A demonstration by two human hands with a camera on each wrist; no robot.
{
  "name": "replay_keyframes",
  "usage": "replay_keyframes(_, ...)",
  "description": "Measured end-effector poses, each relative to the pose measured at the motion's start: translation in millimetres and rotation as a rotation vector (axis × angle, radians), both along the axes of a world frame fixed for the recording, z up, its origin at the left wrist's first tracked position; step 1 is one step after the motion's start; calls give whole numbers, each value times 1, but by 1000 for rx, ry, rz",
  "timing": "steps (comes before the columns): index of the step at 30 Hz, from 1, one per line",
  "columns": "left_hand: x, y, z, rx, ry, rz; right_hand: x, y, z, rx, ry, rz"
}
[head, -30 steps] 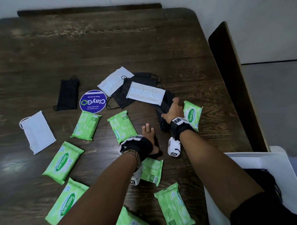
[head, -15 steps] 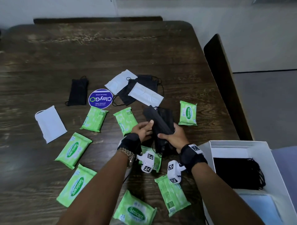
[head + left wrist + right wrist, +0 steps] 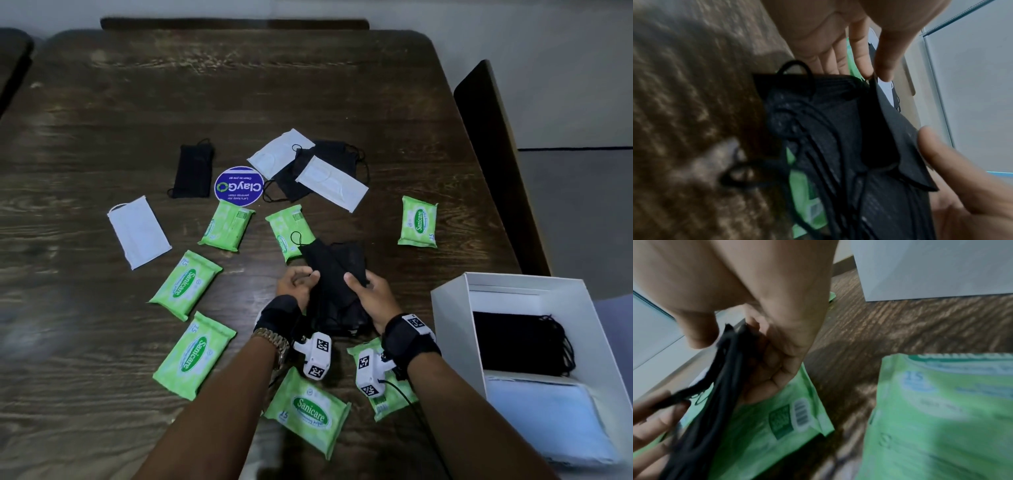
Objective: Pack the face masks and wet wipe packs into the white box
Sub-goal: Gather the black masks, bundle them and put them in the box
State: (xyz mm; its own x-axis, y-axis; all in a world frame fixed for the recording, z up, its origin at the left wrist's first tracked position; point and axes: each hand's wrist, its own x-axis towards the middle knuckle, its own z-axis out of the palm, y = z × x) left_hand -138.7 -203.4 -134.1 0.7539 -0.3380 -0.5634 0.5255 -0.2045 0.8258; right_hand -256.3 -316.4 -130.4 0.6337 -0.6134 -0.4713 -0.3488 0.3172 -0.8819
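Both hands hold a stack of black face masks [image 3: 334, 274] just above the table's middle. My left hand [image 3: 308, 275] pinches its left edge; in the left wrist view thumb and forefinger meet on the black masks [image 3: 838, 129]. My right hand [image 3: 358, 281] grips the right side, thumb on top, fingers curled under the masks [image 3: 721, 378]. The white box [image 3: 448, 301] stands open at the right, with black masks [image 3: 517, 342] and light blue masks [image 3: 548, 421] inside. Several green wet wipe packs [image 3: 186, 282] lie around my hands.
White masks [image 3: 138, 231] and more black masks [image 3: 193, 171] lie farther back, beside a round blue sticker [image 3: 239, 186]. One green pack [image 3: 418, 222] sits alone at the right. A dark chair back [image 3: 493, 154] stands past the table's right edge.
My hands gathered the black masks off the table and drew them toward me. The view tilted, bringing the white box fully into sight.
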Motion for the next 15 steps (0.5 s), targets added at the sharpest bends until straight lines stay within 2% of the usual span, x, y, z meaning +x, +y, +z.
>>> replay_keyframes(4, -3, 14, -6, 50, 24, -74, -6, 11, -9, -57, 106, 106)
replay_keyframes(6, -3, 19, -9, 92, 9, -106, -8, 13, -10, -276, 247, 129)
replay_keyframes(8, -4, 22, -13, 156, -33, -127, -10, 16, -8, -611, 390, 92)
replay_keyframes(10, -6, 25, -16, 186, -53, -136, -9, 25, -6, -887, 393, 152)
replay_keyframes(11, -6, 27, -16, 177, -56, -140, -8, 30, -7, -962, 397, 227)
replay_keyframes(13, -7, 29, -17, 182, -78, -170, -2, 39, -8, -924, 470, 346)
replay_keyframes(15, -7, 31, -16, 191, -101, -209, 3, 42, -10, -801, 508, 291)
